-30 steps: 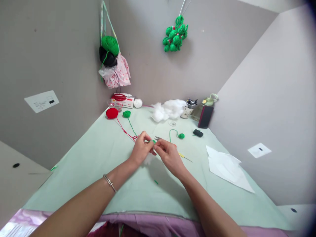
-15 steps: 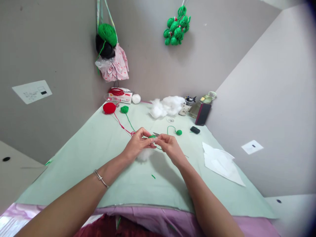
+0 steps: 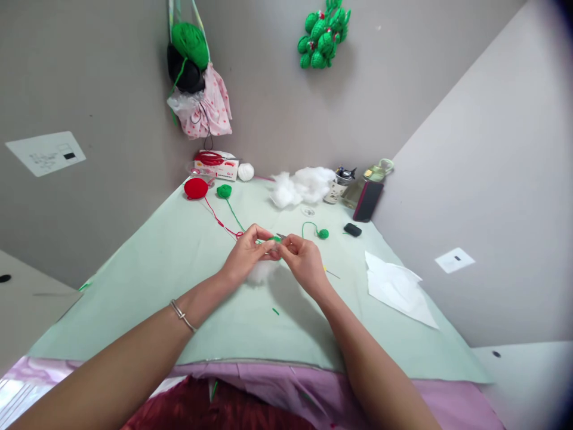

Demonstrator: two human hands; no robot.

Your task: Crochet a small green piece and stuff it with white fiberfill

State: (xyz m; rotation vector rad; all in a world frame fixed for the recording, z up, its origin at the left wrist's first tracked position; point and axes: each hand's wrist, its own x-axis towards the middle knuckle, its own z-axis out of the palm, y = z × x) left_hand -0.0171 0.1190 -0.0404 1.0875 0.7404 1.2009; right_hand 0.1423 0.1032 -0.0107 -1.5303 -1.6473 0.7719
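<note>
My left hand (image 3: 250,248) is closed on a small green knitted piece (image 3: 276,239) near the middle of the table. Pinched fingers of my right hand (image 3: 301,257) meet it from the right; what they hold is too small to make out. A thin metal tip (image 3: 280,236) shows behind the right fingertips. Under the hands lies a tuft of white stuffing (image 3: 260,273). A red strand runs from a red yarn ball (image 3: 196,189), and a green one from a green yarn ball (image 3: 224,191), toward my left hand.
White stuffing (image 3: 302,186), a pen cup (image 3: 336,190) and a phone (image 3: 368,202) stand along the back. A small green ball (image 3: 323,233), a black case (image 3: 353,230) and white paper (image 3: 398,289) lie to the right. A green scrap (image 3: 276,312) lies in front.
The whole view has shifted slightly, with things sitting a little higher. My right fingers have changed their pose at the green piece, and a yellow-ended needle now shows beside the right wrist.
</note>
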